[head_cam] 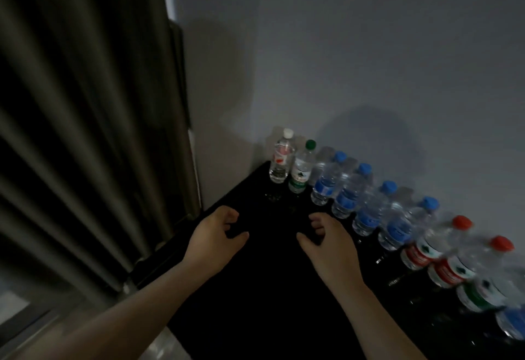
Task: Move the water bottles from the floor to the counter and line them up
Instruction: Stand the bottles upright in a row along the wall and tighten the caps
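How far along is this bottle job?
Done: a row of bottles stands along the wall on the black counter, white-capped bottle first. In hand: nothing; left hand and right hand hover empty above it. Left: unclear; the strip of floor in view shows no bottles.

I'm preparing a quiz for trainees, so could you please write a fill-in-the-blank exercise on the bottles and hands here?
1. The bottle nearest the curtain has a ___ cap.
2. Its neighbour has a ___ cap.
3. In view are ___ blue caps.
4. The left hand and right hand hold ___.

Missing words: white; green; four; nothing.
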### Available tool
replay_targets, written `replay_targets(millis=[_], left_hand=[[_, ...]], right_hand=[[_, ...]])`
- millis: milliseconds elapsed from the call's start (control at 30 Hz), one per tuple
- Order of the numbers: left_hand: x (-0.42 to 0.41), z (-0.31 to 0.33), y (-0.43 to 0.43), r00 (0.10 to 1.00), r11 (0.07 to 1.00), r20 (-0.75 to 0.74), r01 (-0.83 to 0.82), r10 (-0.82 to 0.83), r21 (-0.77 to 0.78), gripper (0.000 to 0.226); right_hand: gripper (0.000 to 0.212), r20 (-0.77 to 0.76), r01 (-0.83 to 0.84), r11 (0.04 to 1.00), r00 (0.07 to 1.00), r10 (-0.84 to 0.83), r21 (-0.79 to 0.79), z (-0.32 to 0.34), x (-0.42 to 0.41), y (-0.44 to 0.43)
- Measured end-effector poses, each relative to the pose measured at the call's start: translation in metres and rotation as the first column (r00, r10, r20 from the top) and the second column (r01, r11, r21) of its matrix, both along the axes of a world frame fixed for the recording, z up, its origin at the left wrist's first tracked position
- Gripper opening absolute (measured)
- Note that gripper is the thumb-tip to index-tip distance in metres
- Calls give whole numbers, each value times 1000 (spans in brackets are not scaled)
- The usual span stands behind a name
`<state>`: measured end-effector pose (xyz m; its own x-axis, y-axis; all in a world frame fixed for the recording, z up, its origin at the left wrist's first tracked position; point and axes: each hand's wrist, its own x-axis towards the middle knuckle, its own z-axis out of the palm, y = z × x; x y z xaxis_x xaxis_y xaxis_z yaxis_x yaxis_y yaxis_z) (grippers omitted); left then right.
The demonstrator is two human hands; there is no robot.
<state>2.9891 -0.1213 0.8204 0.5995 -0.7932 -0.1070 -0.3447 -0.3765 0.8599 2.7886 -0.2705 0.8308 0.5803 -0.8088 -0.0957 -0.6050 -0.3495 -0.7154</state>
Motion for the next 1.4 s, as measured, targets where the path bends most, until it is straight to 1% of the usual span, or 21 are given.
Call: replay_targets(millis=[133, 267, 467, 533, 600, 667, 733, 800, 900, 1000, 1133, 1200, 1300, 1400], left_hand=[[29, 0, 5, 992, 994, 67, -109, 108, 12, 37], [60, -1, 5, 975, 983, 127, -185, 182, 14, 37], [113, -8, -6, 977, 978, 84, -203, 198, 49, 40], [134, -13, -13, 981, 982, 80, -183, 179, 47, 39], [155, -20, -21, 986, 988, 73, -154, 152, 26, 32], [175, -29, -29, 994, 996, 61, -88, 86, 22, 27], [191, -39, -40, 999, 1000, 34, -17, 16, 24, 31], [200, -46, -52, 1000, 1000, 14, 8, -8, 5, 38], [210, -52, -79, 993, 996, 80, 82, -84, 31, 41], [212, -61, -113, 983, 984, 45, 176, -176, 13, 47], [205, -82, -165, 969, 972, 86, 234, -232, -6, 45], [201, -92, -192, 963, 964, 51, 266, -265, -24, 53], [191, -102, -225, 954, 955, -41, 294, -296, -42, 67], [184, -111, -258, 957, 959, -63, 279, -282, -50, 71]], right_hand=[[47, 50, -60, 998, 997, 61, -26, -1, 47, -18], [47, 51, -102, 994, 993, 104, -46, -7, 84, -34], [47, 26, -113, 989, 993, 115, -92, -20, 131, -47], [46, 18, -92, 992, 995, 94, -86, -22, 149, -53], [45, -3, -66, 992, 998, 66, -109, -24, 164, -56], [45, 0, -9, 990, 1000, 9, -139, -24, 176, -55], [44, -16, 43, 985, 999, -46, -170, -21, 187, -54], [41, -52, 82, 976, 994, -94, -200, -16, 195, -56], [31, -54, 127, 960, 988, -145, -248, -8, 203, -68], [29, -63, 161, 947, 981, -185, -278, 5, 209, -89], [35, -91, 145, 933, 979, -184, -328, 19, 215, -131], [38, -125, 105, 927, 979, -159, -361, 23, 219, -152], [43, -179, 38, 919, 977, -117, -393, 25, 223, -177], [47, -228, 10, 917, 967, -110, -398, 23, 229, -198]])
